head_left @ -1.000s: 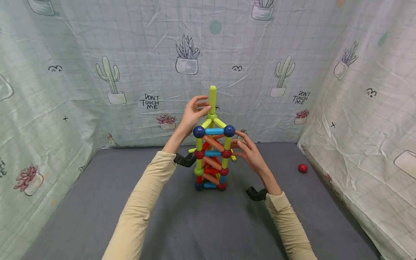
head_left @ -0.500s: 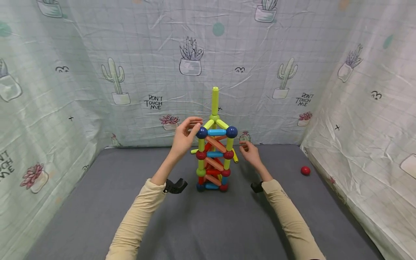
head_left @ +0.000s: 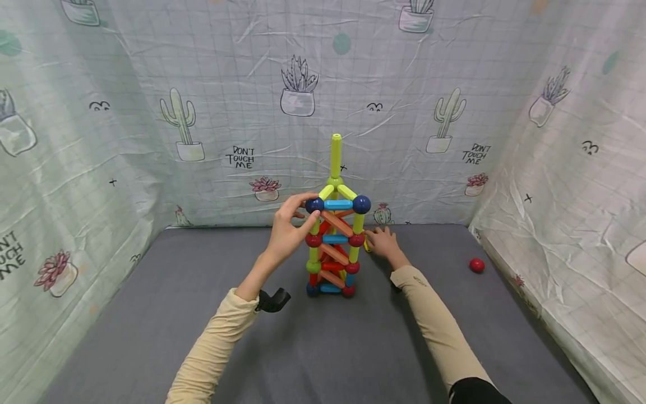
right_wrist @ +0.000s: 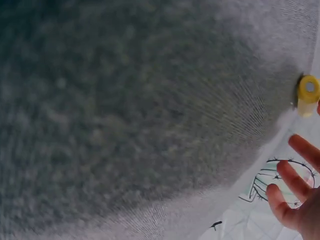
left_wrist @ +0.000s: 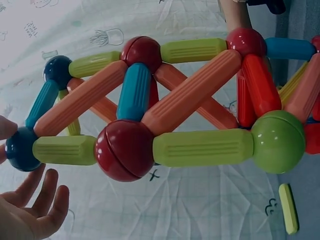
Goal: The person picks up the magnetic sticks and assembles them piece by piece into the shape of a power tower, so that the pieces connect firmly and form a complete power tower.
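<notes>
A tower of coloured magnetic building sticks and balls stands upright, topped by a yellow-green stick. My left hand pinches the dark blue ball at its upper left corner; in the left wrist view, thumb and fingers sit on either side of this ball. Beyond the tower's right side, my right hand reaches low over the table, fingers spread, fingertips right at a yellow stick mostly hidden behind hand and tower. The right wrist view shows this stick's round end near the fingers.
A red ball lies on the grey table at the right. Another yellow-green stick lies beside the tower's base. A patterned cloth hangs behind and along both sides.
My left hand has come down from the upright top stick to the dark blue corner ball. My right hand has left the tower's right side and moved lower and farther back, to the yellow stick.
</notes>
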### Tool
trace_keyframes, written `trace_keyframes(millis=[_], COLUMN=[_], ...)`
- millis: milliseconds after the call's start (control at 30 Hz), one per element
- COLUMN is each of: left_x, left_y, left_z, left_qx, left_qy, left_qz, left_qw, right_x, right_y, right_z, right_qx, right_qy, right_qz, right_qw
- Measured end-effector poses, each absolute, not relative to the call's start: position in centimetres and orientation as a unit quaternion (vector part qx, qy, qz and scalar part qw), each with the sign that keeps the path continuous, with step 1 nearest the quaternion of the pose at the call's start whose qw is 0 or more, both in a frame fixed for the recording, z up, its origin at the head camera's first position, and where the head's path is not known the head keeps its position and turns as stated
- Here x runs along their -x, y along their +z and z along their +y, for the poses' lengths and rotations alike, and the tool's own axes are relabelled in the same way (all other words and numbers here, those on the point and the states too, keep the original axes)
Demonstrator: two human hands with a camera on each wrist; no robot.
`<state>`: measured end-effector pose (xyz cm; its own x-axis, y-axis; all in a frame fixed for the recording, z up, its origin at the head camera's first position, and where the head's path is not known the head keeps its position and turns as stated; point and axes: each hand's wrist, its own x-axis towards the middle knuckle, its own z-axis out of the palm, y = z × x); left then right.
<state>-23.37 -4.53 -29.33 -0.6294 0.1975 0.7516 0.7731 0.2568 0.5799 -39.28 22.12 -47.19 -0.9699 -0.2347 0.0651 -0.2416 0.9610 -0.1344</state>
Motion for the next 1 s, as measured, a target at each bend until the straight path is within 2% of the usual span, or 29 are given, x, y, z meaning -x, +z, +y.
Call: trace_keyframes(millis=[100,433,667,767,1000], left_x=[23.5,23.8,24.0,23.9,23.8], left_y=[-29.4,-29.7,-29.8,-29.8,-29.8], left_z=[-4.5,-4.4,-4.3,-4.2,-4.3], left_qx=[0.326,0.329,0.325,0.311,0.302], left_qy=[-0.519,-0.517,-0.515,-0.514,-0.511], left_qz=[-0.742,-0.743,-0.747,-0.754,-0.759], left_qw=[0.271,0.27,0.267,0.265,0.268], right_x=[39.3,38.4,38.1,37.5,35.1], right_y=[-47.3,-46.6,-46.2,-45.2,-40.7], right_z=[22.0,21.5,22.4,22.6,23.2], right_qx=[-0.123,-0.145,-0.097,-0.087,-0.128], right_qy=[0.057,0.062,0.13,0.18,0.305], right_qz=[-0.991,-0.986,-0.986,-0.978,-0.934], right_qw=[0.011,0.046,0.043,0.063,0.131])
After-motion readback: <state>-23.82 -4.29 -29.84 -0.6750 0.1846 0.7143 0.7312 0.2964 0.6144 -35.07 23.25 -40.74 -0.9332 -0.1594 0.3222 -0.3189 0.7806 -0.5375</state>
